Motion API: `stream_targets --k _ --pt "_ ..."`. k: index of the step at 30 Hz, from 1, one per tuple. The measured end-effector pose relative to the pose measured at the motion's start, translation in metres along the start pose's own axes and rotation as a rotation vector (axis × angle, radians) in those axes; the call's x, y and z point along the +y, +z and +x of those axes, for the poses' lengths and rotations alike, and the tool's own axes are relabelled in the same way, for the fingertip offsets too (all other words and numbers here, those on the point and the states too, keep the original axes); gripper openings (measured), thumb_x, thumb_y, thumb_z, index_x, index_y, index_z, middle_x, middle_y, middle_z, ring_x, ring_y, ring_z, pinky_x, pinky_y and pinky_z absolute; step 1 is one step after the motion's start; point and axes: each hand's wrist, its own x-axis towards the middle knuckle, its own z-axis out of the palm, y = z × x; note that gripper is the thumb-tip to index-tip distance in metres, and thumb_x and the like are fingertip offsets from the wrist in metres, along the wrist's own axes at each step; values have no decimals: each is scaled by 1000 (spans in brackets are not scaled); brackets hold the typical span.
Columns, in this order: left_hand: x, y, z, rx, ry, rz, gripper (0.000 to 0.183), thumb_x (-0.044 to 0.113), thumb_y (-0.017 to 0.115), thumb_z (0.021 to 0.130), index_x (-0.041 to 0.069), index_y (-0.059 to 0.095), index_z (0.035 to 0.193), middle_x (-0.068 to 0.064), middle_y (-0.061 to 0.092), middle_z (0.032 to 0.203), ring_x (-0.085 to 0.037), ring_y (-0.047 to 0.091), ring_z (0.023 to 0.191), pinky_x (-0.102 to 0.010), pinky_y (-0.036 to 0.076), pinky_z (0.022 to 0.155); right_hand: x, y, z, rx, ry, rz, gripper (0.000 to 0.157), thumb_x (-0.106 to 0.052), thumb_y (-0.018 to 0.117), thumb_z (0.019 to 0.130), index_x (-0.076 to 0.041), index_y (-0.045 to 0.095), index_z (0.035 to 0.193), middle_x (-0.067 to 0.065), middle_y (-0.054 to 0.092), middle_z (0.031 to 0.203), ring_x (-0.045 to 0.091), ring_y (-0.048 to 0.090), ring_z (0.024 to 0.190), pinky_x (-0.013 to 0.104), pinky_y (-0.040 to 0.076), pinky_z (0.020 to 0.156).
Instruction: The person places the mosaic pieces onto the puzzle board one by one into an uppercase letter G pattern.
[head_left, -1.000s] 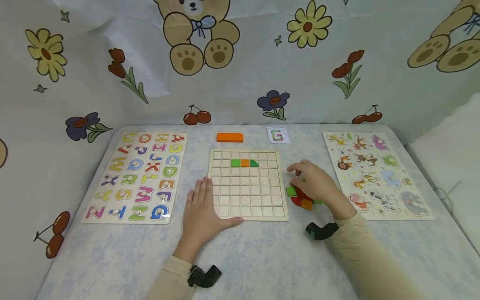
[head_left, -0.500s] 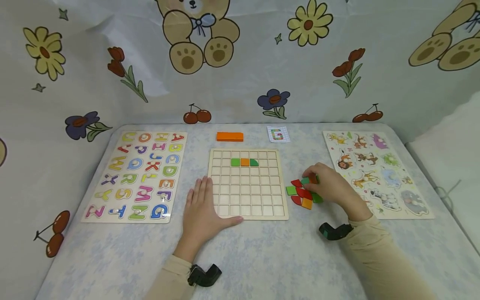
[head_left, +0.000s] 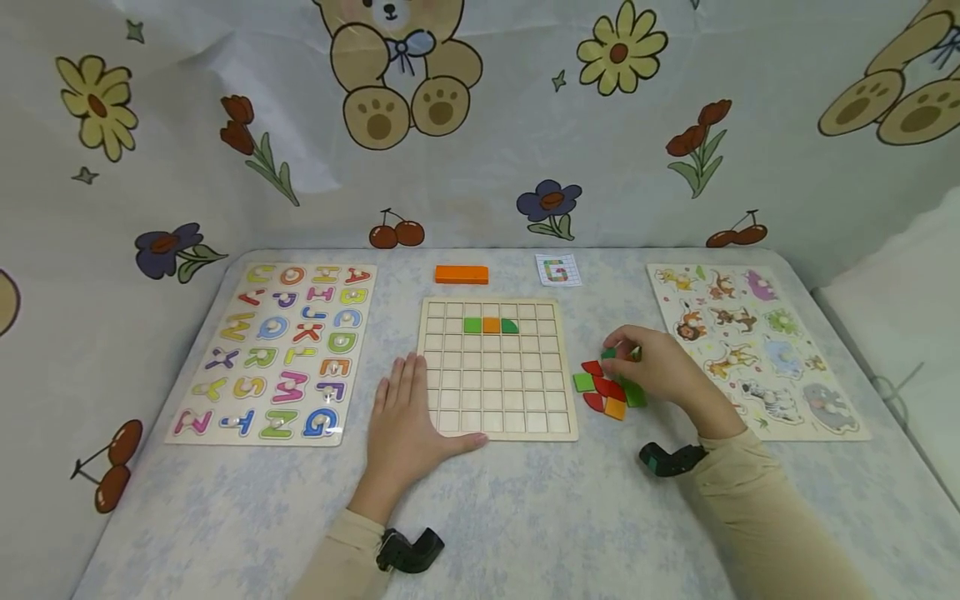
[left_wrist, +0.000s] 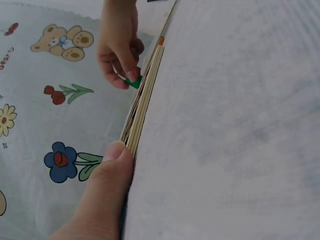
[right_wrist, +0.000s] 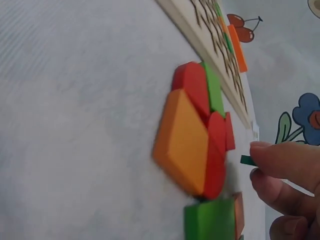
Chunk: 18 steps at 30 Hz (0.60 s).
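My left hand (head_left: 408, 425) lies with straight fingers along the left edge of the wooden grid board (head_left: 497, 438), its thumb at the front edge. In the left wrist view that thumb (left_wrist: 102, 192) touches the board's side. Three pieces sit in a row on the grid: a light green square (head_left: 472, 326), an orange square (head_left: 491, 325) and a dark green quarter-round (head_left: 509, 327). My right hand (head_left: 656, 367) pinches a small dark green piece (right_wrist: 247, 160) between thumb and finger, just above the loose pile of red, green and orange pieces (head_left: 609, 388). Its full shape is hidden by the fingers.
A letter puzzle board (head_left: 273, 354) lies at left, an animal puzzle board (head_left: 757, 354) at right. Behind the grid are an orange block (head_left: 461, 275) and a pattern card (head_left: 558, 271) with a G-shaped figure. A printed cloth (head_left: 480, 192) hangs behind the table.
My right hand has moved right from the pile's left side and now pinches the dark green piece, raised slightly in the last half second. My left hand stays still.
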Motion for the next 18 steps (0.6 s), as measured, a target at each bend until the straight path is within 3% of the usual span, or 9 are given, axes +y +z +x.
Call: stream_targets --k 4,10,18 --pt "-1 0 0 -3 -1 1 147 96 59 54 6 10 160 -11 9 168 -29 4 156 -51 7 126 -9 2 9 21 23 47 25 -23 72 91 -11 66 111 6 61 87 21 52 68 28 43 53" --pt "-1 1 1 -9 -5 3 148 98 57 54 7 9 160 -9 8 169 -28 2 157 -50 7 126 -26 15 27 -21 74 105 27 -27 71 92 -13 64 114 8 62 96 19 50 59 28 44 49" --pt "-2 2 1 -6 -10 7 148 97 58 53 7 8 160 -9 8 169 -27 2 157 -50 6 126 -38 28 40 -8 49 123 28 -29 72 92 -12 66 113 8 63 89 18 50 61 27 41 47"
